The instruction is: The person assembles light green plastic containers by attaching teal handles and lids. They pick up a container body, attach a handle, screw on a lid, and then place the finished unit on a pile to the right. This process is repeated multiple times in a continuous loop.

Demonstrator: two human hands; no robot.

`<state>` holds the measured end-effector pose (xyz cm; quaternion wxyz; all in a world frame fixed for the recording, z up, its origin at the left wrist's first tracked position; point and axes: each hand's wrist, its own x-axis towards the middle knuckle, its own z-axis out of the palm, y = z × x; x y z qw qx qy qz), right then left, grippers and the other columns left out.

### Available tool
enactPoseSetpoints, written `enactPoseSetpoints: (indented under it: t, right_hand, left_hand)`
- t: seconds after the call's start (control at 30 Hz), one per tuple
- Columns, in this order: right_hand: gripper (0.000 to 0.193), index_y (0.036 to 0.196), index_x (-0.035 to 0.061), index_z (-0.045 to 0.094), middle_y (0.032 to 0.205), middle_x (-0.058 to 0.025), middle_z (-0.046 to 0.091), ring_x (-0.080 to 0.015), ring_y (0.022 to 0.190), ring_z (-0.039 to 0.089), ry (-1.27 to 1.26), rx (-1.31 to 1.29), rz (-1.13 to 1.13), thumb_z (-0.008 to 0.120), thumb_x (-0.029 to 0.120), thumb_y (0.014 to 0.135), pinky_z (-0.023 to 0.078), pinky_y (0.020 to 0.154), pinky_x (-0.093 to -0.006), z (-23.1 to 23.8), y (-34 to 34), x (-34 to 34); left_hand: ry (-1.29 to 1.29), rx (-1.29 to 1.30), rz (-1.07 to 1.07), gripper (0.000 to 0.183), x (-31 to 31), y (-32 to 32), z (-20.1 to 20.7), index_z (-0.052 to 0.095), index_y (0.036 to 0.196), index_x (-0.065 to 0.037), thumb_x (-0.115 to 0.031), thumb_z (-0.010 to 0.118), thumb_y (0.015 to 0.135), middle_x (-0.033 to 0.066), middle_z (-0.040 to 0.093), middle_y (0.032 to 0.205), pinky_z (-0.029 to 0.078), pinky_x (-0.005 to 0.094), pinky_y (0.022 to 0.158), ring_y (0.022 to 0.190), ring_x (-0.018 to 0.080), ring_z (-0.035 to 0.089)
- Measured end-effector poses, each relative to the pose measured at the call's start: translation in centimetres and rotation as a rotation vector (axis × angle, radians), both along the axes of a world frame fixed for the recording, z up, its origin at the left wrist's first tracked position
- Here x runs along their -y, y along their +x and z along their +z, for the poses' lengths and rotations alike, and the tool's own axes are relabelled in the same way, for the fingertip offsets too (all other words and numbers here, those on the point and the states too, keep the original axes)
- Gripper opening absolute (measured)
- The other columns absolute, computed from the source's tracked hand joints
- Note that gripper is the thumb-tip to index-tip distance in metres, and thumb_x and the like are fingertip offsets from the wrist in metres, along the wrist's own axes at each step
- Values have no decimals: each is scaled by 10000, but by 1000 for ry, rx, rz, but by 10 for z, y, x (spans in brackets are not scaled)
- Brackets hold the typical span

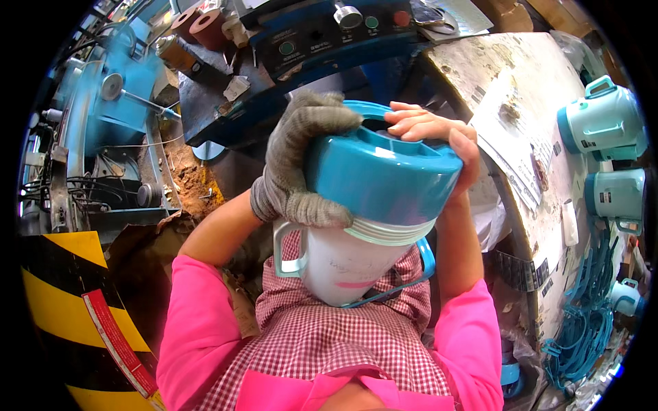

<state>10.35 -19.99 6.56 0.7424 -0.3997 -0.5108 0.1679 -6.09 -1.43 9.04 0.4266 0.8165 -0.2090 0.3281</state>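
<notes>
A large insulated jug [349, 264] with a pale body stands slightly tilted in my lap, against a checked apron. Its wide teal lid [384, 178] sits on top, with a pale threaded ring showing below the lid's edge. My left hand [301, 157], in a grey knitted glove, is wrapped round the lid's left side, thumb low near the rim. Bare, my right hand [439, 137] grips the lid's right side, fingers lying over its top. A pale side handle [288, 253] sticks out at the jug's left, and a teal carry handle [426, 264] hangs at its right.
Ahead is a dark control panel [329, 41] with buttons. On the right, a worn worktable [548, 75] bears papers [510, 137]; beyond it are several turquoise jugs [603, 120] and a heap of teal handles [582, 335]. Blue machinery [116, 96] and a yellow-black striped panel [75, 301] flank my left.
</notes>
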Motion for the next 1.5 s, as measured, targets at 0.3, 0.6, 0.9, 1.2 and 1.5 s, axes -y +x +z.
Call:
enactPoseSetpoints:
  t: [0.3, 0.6, 0.9, 1.2, 1.5]
  right_hand:
    - [563, 948, -41, 739, 937, -197, 713, -302, 999, 663, 105, 4, -12, 599, 492, 836, 464, 969, -416, -8, -19, -14]
    - [390, 902, -48, 744, 902, -169, 723, -236, 905, 680, 93, -127, 31, 655, 325, 829, 487, 904, -351, -1, -36, -38]
    - [556, 905, -85, 725, 931, -227, 704, -314, 929, 677, 40, -42, 102, 650, 458, 807, 511, 879, -378, 4, -31, -53]
    - [903, 894, -38, 710, 834, -192, 708, -354, 849, 693, 295, 352, -113, 510, 827, 733, 447, 956, -566, 12, -38, -39]
    - [963, 1198, 70, 462, 1087, -102, 550, -274, 1011, 548, 140, 654, -445, 839, 665, 541, 393, 997, -533, 17, -101, 0]
  left_hand:
    - [-202, 176, 20, 893, 9, -14, -16, 500, 1289, -49, -635, 766, 671, 179, 537, 1239, 372, 464, 1074, 1184, 297, 502]
    - [-38, 68, 184, 946, -14, -53, -10, 465, 1336, -51, -589, 813, 640, 172, 506, 1292, 365, 426, 1068, 1196, 285, 490]
    - [-218, 17, 127, 925, -18, -53, -10, 473, 1327, -46, -525, 843, 627, 168, 479, 1308, 394, 399, 1023, 1220, 272, 473]
    - [39, 142, 101, 785, -11, -68, 16, 564, 1242, -51, -540, 801, 676, 154, 576, 1166, 388, 505, 1015, 1089, 322, 547]
    - [74, 16, 184, 892, 13, -99, 35, 491, 1262, -78, -558, 829, 591, 138, 487, 1148, 317, 563, 1062, 1089, 336, 493]
